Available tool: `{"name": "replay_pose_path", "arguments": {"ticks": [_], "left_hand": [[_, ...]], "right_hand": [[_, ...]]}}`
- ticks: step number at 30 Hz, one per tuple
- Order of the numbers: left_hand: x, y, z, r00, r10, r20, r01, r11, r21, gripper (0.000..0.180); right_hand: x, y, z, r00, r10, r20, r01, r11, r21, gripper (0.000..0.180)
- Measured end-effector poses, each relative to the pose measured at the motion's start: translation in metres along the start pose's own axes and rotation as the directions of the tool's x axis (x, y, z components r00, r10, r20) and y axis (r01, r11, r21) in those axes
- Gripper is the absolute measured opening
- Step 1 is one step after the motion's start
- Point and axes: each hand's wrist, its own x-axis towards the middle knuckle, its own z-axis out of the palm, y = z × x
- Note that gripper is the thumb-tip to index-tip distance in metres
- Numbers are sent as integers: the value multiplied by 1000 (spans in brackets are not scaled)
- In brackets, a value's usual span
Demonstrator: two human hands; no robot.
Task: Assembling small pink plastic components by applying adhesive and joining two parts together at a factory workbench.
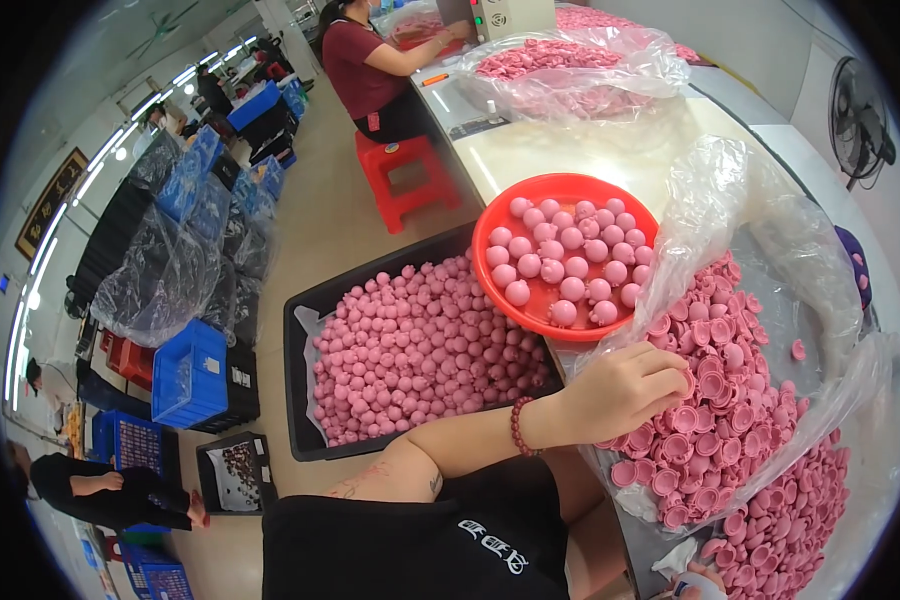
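Fingers [664, 384] of my left hand [610, 397] bent right over the pink half-shells [708, 420], right of centre in the frame — the tips dip behind the cups, so I can't tell whether they've got one pinched or are only touching. Down at the bottom edge, right of the middle, what looks like my right hand [696, 584] is mostly cut off; its grip I can't read either.

Now, the danger spots! That red basin [564, 182], upper middle, seems to poke out past the edge of the surface [510, 160], above the black crate [292, 385]. One careless swing of my forearm and it could tip, sending its round pink balls [571, 238] in among the crowd below, or onto the floor [320, 215].

Next worry: the clear plastic bag [705, 195], its film right up against the basin's right side. Snag that with a knuckle and it might drag the rim, or shake the heap loose. And the heap's steep — dig too low and cups could slide toward the near edge and drop. Some look nested, too, so a hasty pinch may bring up two instead of one.
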Motion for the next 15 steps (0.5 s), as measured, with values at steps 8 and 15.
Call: {"name": "replay_pose_path", "arguments": {"ticks": [8,15], "left_hand": [[-22,62,20,968,144,207,-5,830,-557,15],[-38,88,41,938,112,327,202,591,-781,15]], "right_hand": [[1,-14,3,945,-159,286,112,978,174,34],[-10,-31,16,985,39,170,-56,994,94,39]]}}
